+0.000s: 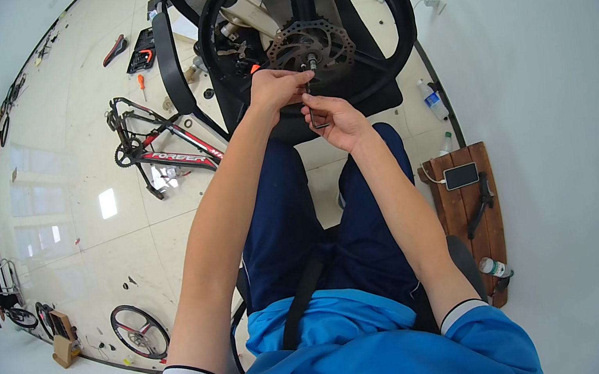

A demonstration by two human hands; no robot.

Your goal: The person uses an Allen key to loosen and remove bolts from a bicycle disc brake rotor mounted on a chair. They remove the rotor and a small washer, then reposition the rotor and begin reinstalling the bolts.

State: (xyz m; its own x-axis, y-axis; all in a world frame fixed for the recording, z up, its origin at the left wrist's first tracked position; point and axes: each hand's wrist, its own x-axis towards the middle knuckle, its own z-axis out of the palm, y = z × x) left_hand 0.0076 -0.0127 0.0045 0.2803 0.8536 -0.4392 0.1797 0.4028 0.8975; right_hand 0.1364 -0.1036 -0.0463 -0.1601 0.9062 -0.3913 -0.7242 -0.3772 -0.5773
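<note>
a phone (462, 176) with a dark rectangular screen lies on the wooden board (479, 220) at the right. two clear plastic bottles stand nearby: one (431, 99) blue-labelled by the wall, one (493, 266) green-labelled at the board's near end.

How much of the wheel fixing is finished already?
Done: the brake disc sits on the black wheel. In hand: the left hand steadies the hub while the right hand holds a hex key there. Left: the bike frame lies wheelless on the floor.
</note>
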